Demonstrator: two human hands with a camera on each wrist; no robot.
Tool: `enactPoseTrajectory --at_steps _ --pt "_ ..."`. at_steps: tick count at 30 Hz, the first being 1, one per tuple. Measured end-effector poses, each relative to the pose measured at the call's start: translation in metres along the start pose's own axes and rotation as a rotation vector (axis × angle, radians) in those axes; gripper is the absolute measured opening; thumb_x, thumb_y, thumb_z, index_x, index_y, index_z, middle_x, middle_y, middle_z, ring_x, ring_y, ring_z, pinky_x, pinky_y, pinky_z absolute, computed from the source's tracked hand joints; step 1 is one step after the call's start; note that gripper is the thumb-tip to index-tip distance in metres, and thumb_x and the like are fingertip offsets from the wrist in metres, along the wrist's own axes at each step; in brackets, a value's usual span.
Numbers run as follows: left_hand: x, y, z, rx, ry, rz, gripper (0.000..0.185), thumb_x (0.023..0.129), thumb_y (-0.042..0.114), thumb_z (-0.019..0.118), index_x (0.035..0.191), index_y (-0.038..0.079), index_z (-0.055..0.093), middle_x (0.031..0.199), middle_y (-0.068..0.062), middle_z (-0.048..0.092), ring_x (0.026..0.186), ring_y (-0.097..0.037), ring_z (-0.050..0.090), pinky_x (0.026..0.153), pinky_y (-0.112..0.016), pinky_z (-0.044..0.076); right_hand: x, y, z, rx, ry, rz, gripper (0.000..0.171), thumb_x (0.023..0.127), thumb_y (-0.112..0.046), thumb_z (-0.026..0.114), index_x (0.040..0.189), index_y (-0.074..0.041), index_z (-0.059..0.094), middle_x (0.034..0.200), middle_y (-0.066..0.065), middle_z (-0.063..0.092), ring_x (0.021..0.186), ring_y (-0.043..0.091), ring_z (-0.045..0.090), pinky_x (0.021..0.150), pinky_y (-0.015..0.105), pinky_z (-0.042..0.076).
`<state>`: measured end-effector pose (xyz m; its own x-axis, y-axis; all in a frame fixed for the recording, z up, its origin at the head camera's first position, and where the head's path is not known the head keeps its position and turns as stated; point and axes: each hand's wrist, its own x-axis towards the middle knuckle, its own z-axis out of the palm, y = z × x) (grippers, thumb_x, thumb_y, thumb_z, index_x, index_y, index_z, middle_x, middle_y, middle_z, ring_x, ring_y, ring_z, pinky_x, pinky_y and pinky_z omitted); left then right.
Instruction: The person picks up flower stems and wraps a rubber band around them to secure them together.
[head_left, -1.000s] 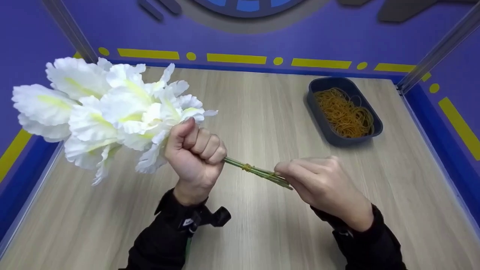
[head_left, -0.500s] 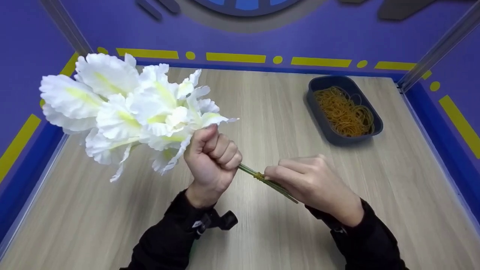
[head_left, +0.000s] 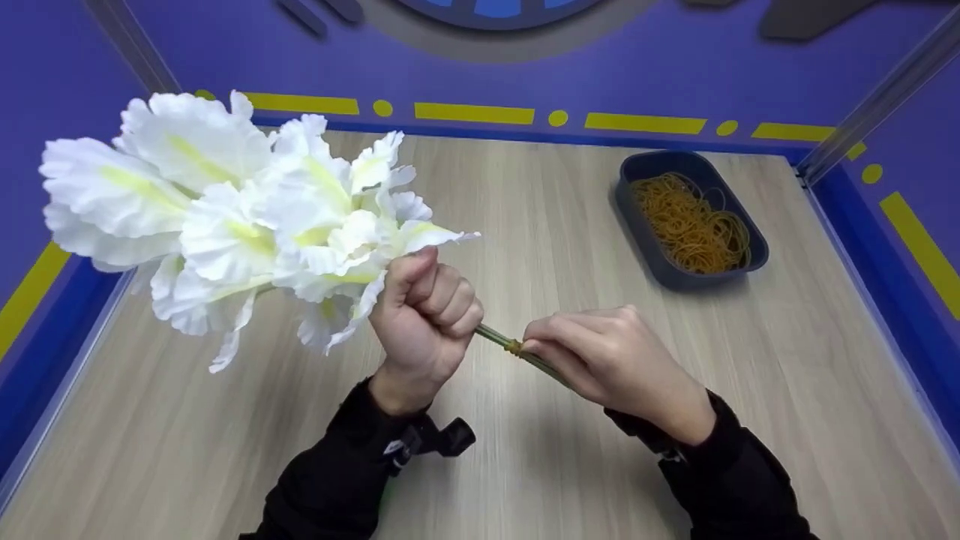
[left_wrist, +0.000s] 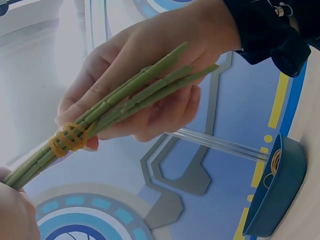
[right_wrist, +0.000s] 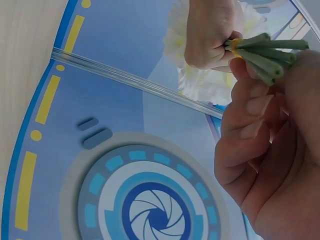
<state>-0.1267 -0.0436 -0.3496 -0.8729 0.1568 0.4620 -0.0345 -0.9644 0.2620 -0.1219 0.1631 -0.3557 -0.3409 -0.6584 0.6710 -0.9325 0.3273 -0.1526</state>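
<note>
The left hand [head_left: 424, 315] is balled into a fist round the bunch of thin green plastic stems [head_left: 495, 339], just under the white and pale-yellow fabric blooms [head_left: 225, 217], holding the bouquet in the air above the pale wood-grain tabletop [head_left: 525, 225], blooms to the left. The right hand [head_left: 607, 356] has its fingers curled round the lower stems, fingertips pressed against the yellow rubber band [head_left: 514, 346] wound about them.

The head view hides the stem ends under the right hand. The left wrist view shows them: the cut ends [left_wrist: 195, 60] lie across the right hand's [left_wrist: 150, 75] palm, and the rubber band [left_wrist: 70, 137] sits in several turns, touched by a fingertip. The right wrist view looks along the stems [right_wrist: 267, 52] to the left hand [right_wrist: 210, 32] clenched beyond the band [right_wrist: 232, 47].

Farther off, at the right rear of the table, the dark grey oval tray [head_left: 637, 217] holds a heap of loose yellow rubber bands [head_left: 690, 225].

Since a second ago the right hand has slid up the stems from their tips to the band, and the bouquet has shifted right.
</note>
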Motion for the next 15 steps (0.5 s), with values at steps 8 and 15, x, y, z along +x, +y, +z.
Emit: enactPoseTrajectory --at_steps 8,15 --pt "0.001 0.0019 -0.0002 -0.016 0.034 -0.004 0.055 0.096 0.017 0.058 0.059 0.017 0.017 0.052 0.008 0.013 0.044 -0.004 0.011 0.039 -0.018 0.01 -0.0003 0.0004 -0.001 0.016 0.008 0.027 0.012 0.103 -0.02 0.061 0.097 -0.011 0.068 0.079 -0.008 0.066 0.058 0.001 0.057 0.048 0.021 0.048" --pt "0.0012 0.0008 -0.0017 -0.006 0.051 -0.012 0.055 0.095 0.017 0.059 0.059 0.018 0.017 0.053 0.008 0.014 0.044 -0.004 0.011 0.039 -0.018 0.01 0.0 -0.0016 -0.0012 0.028 0.004 0.026 0.017 0.104 -0.022 0.06 0.108 -0.011 0.072 0.087 -0.006 0.071 0.064 0.002 0.063 0.05 0.021 0.05"
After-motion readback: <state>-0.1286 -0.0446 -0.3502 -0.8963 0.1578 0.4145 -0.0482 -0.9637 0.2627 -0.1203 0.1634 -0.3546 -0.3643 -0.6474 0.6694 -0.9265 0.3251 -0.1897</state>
